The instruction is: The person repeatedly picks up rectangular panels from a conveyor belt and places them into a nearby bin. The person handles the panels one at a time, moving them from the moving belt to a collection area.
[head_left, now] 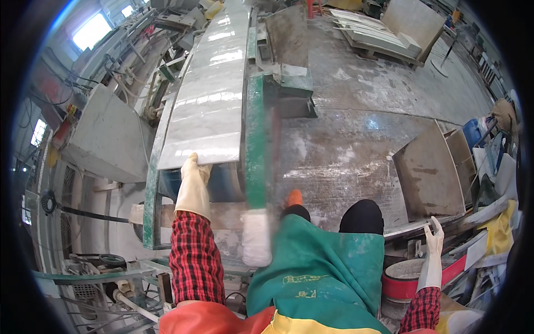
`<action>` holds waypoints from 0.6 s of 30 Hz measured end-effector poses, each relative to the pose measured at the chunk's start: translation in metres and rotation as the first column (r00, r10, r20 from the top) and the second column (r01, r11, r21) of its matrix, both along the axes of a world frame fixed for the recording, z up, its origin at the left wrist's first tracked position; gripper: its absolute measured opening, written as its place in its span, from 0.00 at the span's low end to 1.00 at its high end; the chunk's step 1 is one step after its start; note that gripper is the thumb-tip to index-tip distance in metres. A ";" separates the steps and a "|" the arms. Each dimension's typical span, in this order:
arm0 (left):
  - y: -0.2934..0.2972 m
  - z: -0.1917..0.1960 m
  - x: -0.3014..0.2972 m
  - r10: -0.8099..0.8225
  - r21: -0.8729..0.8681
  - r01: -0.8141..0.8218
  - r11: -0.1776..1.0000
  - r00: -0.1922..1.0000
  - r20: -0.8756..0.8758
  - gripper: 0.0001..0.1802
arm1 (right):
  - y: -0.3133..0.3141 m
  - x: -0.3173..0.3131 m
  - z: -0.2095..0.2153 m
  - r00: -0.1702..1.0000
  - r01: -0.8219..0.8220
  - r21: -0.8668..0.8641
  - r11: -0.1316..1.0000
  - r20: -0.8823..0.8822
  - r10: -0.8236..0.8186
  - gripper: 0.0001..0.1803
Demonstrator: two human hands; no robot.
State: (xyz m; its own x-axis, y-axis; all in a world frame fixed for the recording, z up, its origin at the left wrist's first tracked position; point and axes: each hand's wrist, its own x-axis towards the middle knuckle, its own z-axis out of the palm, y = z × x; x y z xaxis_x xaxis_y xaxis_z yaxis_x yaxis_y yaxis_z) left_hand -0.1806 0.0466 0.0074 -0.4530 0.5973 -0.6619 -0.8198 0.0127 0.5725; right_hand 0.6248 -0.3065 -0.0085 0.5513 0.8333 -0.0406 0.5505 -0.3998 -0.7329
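My left hand (194, 177), in a pale rubber glove over a red checked sleeve, rests on the near end of a long grey-white stone slab (208, 106). The slab lies on a green-framed conveyor machine (255, 145) that runs away from me. My right hand (433, 250), also gloved, hangs out to my right with fingers spread, holding nothing, near a stack of slabs (431, 178). A green apron (322, 267) covers my legs.
A red and white bucket (403, 278) stands by my right leg. Brown slabs lean at the right, more slabs (378, 33) lie stacked at the far end. The wet concrete floor (356, 111) spreads ahead. Pipes and machinery (105, 267) crowd the left.
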 end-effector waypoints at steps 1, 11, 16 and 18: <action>-0.003 0.012 0.014 -0.010 0.017 0.010 1.000 1.000 -0.019 0.22 | -0.003 -0.003 0.000 1.000 0.006 -0.009 1.000 0.010 -0.006 0.31; -0.028 0.047 0.005 -0.616 -0.595 0.359 0.719 0.725 -0.308 0.30 | -0.017 -0.009 0.005 1.000 0.012 -0.011 1.000 -0.021 -0.012 0.29; -0.050 0.073 0.006 -0.810 -0.724 0.374 0.580 0.361 -0.462 0.35 | -0.025 0.004 0.007 1.000 0.012 0.020 1.000 0.017 -0.012 0.28; -0.050 0.061 -0.006 -0.839 -0.764 0.352 0.541 0.291 -0.460 0.37 | -0.020 0.006 0.004 1.000 0.001 0.047 0.999 0.008 -0.001 0.28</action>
State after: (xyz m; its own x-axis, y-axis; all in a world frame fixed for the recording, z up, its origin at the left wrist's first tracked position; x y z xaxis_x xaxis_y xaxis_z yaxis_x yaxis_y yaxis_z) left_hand -0.1869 -0.0032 0.0687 -0.5104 0.6632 -0.5474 0.2754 0.7291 0.6266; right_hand 0.6307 -0.3262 -0.0040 0.5521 0.8338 0.0031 0.5562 -0.3656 -0.7463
